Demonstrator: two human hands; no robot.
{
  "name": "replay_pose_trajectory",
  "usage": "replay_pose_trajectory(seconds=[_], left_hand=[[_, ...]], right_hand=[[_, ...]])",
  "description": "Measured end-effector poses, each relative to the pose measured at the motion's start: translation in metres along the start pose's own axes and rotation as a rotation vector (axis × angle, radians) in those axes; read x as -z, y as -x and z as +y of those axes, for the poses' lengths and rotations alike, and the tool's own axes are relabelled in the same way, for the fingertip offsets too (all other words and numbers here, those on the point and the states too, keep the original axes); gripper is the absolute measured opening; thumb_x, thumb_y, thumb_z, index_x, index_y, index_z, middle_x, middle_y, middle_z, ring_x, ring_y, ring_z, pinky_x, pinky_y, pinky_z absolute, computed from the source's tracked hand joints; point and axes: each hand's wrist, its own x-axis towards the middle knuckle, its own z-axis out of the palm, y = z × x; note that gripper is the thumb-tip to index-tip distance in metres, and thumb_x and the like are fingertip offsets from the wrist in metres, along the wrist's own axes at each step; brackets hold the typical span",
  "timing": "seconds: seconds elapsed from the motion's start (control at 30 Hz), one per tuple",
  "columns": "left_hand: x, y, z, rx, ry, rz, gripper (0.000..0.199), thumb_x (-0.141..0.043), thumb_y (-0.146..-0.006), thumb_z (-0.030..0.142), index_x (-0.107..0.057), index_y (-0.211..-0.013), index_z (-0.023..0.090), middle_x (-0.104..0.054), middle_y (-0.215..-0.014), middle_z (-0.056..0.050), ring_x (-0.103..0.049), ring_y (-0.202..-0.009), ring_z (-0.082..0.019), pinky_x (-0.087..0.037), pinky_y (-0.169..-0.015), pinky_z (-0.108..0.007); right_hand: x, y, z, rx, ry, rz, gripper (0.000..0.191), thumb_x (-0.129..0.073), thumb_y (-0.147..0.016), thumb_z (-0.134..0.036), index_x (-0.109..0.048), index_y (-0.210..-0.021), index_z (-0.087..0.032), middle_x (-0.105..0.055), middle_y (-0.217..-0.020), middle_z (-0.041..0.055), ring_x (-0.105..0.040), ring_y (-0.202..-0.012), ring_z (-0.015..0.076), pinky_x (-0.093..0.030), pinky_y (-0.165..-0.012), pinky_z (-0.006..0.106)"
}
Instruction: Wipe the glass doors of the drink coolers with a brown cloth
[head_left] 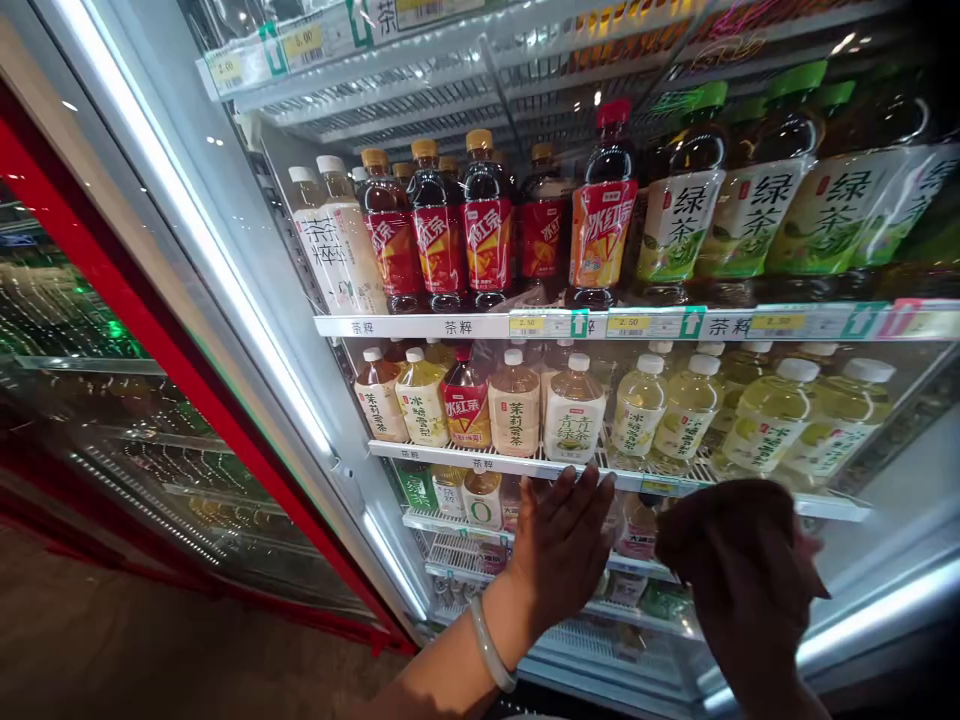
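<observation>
My left hand [562,535], a pale bangle on its wrist, is spread flat with its fingertips at the front edge of the second shelf [457,457]. It holds nothing. Just above those fingers stands a white-labelled green tea bottle [575,410]. To the right, my right hand [750,600] is closed around a dark brown, crumpled cloth [720,515] in front of the same shelf's edge; shadow hides much of its fingers. Pale yellow bottles with white caps [772,415] stand behind and above that hand.
Red-labelled tea bottles [487,235] and green-labelled bottles [750,215] fill the upper shelf, with price tags [628,325] along its edge. More bottles [480,497] stand on lower shelves. A red door frame [150,330] and a bright light strip [202,230] run down the left.
</observation>
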Motion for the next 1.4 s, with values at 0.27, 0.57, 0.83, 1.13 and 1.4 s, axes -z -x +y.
replay_pose_trajectory(seconds=[0.27, 0.57, 0.83, 1.13, 1.4], left_hand=[[0.012, 0.017, -0.038, 0.032, -0.013, 0.048, 0.058, -0.050, -0.098, 0.015, -0.050, -0.156, 0.011, -0.065, -0.151, -0.012, -0.020, -0.166, -0.021, 0.000, -0.137, -0.053], [0.027, 0.031, -0.061, 0.017, -0.040, 0.018, 0.060, -0.054, -0.094, 0.013, -0.052, -0.154, 0.007, -0.060, -0.157, -0.015, -0.018, -0.166, -0.028, -0.004, -0.137, -0.057], [0.042, 0.043, -0.092, 0.005, -0.003, 0.011, 0.068, -0.048, -0.096, 0.010, -0.037, -0.164, 0.007, -0.058, -0.157, -0.015, -0.019, -0.166, -0.025, -0.003, -0.138, -0.054], [0.059, 0.053, -0.121, 0.059, 0.050, 0.019, 0.073, -0.047, -0.099, 0.012, -0.022, -0.169, 0.011, -0.020, -0.175, -0.009, -0.012, -0.166, -0.024, -0.003, -0.138, -0.046], [0.075, 0.068, -0.156, 0.074, 0.068, 0.041, 0.079, -0.049, -0.094, 0.003, -0.025, -0.168, 0.015, -0.019, -0.175, -0.008, -0.011, -0.166, -0.023, -0.004, -0.138, -0.046]], right_hand=[[-0.047, 0.018, -0.067, 0.272, -0.030, -0.110, 0.069, -0.073, -0.088, -0.012, -0.060, -0.149, -0.040, -0.071, -0.139, 0.0032, -0.067, -0.132, 0.0321, -0.046, -0.125, 0.052], [-0.055, -0.010, -0.089, 0.084, 0.012, 0.007, 0.081, -0.083, -0.082, -0.017, -0.054, -0.155, -0.035, -0.056, -0.155, 0.0123, -0.053, -0.145, 0.0420, -0.040, -0.125, 0.063], [-0.065, 0.021, -0.114, 0.161, -0.097, -0.190, 0.043, -0.076, -0.088, -0.011, -0.073, -0.127, -0.028, -0.071, -0.121, 0.0035, -0.062, -0.134, 0.0249, -0.035, -0.130, 0.049], [-0.103, -0.001, -0.174, 0.214, 0.005, -0.119, 0.041, -0.074, -0.089, -0.015, -0.075, -0.127, -0.031, -0.075, -0.121, 0.0036, -0.062, -0.133, 0.0271, -0.036, -0.129, 0.051], [-0.094, 0.004, -0.162, 0.113, 0.018, -0.139, 0.048, -0.071, -0.090, -0.010, -0.069, -0.135, -0.028, -0.070, -0.126, 0.0070, -0.062, -0.133, 0.0286, -0.049, -0.117, 0.052]])
